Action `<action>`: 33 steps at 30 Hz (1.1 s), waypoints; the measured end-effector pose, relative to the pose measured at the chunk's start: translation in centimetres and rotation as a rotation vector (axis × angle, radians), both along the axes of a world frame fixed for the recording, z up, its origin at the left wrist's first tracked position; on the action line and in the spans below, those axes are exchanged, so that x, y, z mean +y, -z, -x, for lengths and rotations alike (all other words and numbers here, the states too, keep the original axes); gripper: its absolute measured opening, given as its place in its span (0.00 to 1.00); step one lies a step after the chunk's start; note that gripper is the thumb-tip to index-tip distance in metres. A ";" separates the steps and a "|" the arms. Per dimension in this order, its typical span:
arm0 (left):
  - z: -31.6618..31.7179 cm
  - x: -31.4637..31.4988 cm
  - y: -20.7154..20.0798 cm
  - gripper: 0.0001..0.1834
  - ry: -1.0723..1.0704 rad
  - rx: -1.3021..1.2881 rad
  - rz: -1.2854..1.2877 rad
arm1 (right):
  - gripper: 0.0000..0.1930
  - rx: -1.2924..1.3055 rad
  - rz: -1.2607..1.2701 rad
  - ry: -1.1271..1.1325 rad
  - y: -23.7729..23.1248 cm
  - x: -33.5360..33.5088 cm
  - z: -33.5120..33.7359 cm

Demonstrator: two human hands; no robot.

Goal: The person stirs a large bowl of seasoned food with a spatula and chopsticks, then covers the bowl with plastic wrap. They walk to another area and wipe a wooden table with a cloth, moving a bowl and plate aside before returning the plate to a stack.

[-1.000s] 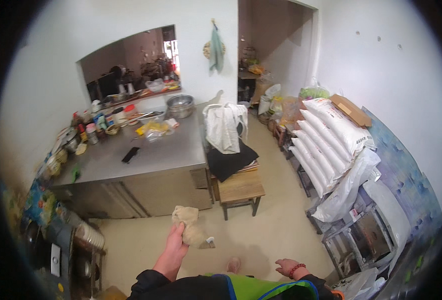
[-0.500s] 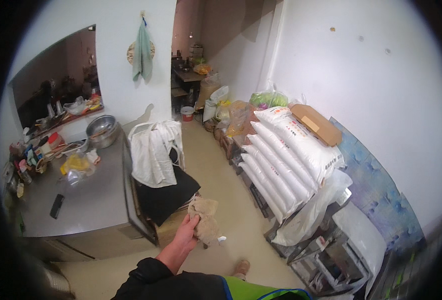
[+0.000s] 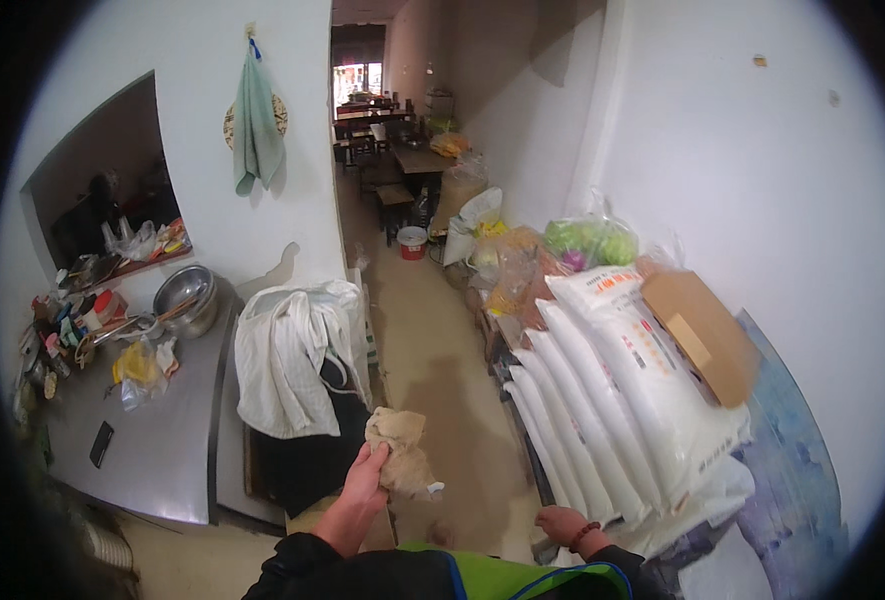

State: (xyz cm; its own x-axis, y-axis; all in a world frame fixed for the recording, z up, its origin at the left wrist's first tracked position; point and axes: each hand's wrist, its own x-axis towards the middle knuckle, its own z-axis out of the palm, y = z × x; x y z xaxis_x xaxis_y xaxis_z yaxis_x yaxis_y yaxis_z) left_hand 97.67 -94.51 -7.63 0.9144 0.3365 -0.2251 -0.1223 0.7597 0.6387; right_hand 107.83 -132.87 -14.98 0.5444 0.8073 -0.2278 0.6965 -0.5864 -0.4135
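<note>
A crumpled light-brown cloth (image 3: 402, 455) is pinched in my left hand (image 3: 362, 485), the thumb on top of it. A small white bit shows at the cloth's lower corner. My right hand (image 3: 562, 525), with a dark red bead bracelet at the wrist, hangs low beside the stack of white sacks (image 3: 602, 400). Its fingers are partly hidden, and nothing shows in it. Just beyond my left hand, a black cover (image 3: 297, 465) and a draped white cloth (image 3: 297, 350) lie over something beside the metal counter.
The metal counter (image 3: 152, 450) on the left bears a black phone (image 3: 102, 444), metal bowls (image 3: 185, 300) and bottles. A cardboard piece (image 3: 702, 335) tops the sacks. Bags of vegetables (image 3: 592, 240) and a white-red bucket (image 3: 412, 243) line the passage; tables (image 3: 422, 158) stand beyond.
I have moved forward toward the passage, and more of the room beyond shows. My right hand has come into view by the sacks. The cloth stays in my left hand.
</note>
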 end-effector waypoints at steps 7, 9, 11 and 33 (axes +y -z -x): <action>-16.2 6.4 0.6 0.20 -0.018 0.052 0.013 | 0.14 -0.003 -0.121 -0.055 -2.4 14.0 -18.6; -21.2 7.7 -0.1 0.20 0.013 0.118 -0.010 | 0.15 0.018 -0.039 -0.025 -4.1 17.8 -23.4; -26.2 8.9 -1.1 0.20 0.095 0.118 -0.060 | 0.16 0.120 -0.357 0.047 -6.3 20.7 -28.2; -70.7 34.5 -2.9 0.14 -0.249 0.041 -0.329 | 0.24 1.011 -0.596 0.021 -10.0 58.6 -77.2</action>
State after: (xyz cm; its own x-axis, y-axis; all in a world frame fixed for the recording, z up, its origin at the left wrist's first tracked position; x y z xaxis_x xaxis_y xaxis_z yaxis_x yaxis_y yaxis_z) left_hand 168.39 -60.01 -4.74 0.7883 0.6066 -0.1031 -0.2462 0.4645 0.8507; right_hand 185.04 -74.31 -4.97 0.3473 0.9252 -0.1529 -0.1135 -0.1204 -0.9862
